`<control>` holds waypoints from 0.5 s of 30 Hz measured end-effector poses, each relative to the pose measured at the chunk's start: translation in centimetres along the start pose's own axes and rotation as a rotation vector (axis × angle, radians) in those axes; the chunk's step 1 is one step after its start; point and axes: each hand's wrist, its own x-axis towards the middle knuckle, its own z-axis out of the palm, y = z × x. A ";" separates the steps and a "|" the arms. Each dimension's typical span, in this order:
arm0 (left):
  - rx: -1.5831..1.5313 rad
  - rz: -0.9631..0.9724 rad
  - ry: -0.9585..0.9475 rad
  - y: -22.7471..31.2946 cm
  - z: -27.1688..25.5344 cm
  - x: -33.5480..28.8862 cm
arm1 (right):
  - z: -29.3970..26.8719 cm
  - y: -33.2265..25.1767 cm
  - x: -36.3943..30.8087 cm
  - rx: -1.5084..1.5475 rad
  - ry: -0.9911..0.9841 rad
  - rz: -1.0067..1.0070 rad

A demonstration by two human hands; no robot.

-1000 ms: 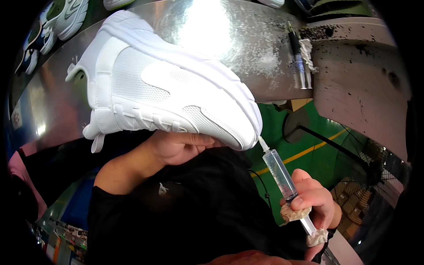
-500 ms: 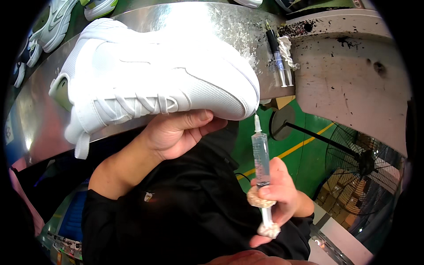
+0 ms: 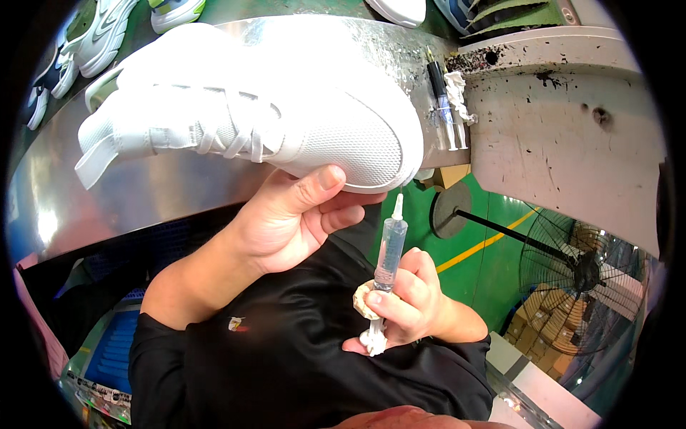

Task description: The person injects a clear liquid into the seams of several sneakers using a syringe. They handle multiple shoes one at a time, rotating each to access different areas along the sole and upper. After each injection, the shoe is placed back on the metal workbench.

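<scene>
A white sneaker (image 3: 336,136) lies tilted over the metal bench, its toe pointing right and its laces partly showing. My left hand (image 3: 296,218) grips it from the near side at the forefoot, thumb on the upper and fingers beneath the sole. In my right hand (image 3: 404,300) is a clear syringe (image 3: 391,247) with liquid inside, held upright with wrapped material around its flange and plunger end. Its needle tip meets or nearly meets the edge of the sole at the toe; exact contact is too small to tell.
On the metal bench (image 3: 143,193) lie other syringes (image 3: 444,107), one dark-tipped, beside a crumpled white strip (image 3: 457,96). More sneakers (image 3: 100,39) stand along the far left. A stained pale panel (image 3: 550,136) borders the right. Below it stands a black floor fan (image 3: 582,272).
The sneaker has rolled so more of its upper and toe mesh faces up. My right hand and the syringe have shifted left and slightly up, with the needle still at the toe.
</scene>
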 end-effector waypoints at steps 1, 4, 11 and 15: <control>-0.002 -0.002 0.004 0.0 0.1 0.0 | 0.1 0.0 0.0 -0.006 0.003 -0.004; -0.005 -0.004 0.005 0.1 0.2 0.0 | 0.3 0.1 -0.3 -0.027 -0.007 -0.018; 0.034 -0.022 -0.018 0.3 -0.4 0.0 | -0.3 -0.5 -0.7 -0.006 0.113 -0.055; -0.015 -0.096 -0.032 -0.4 -3.4 -3.8 | 0.2 2.8 -2.3 0.091 0.118 0.103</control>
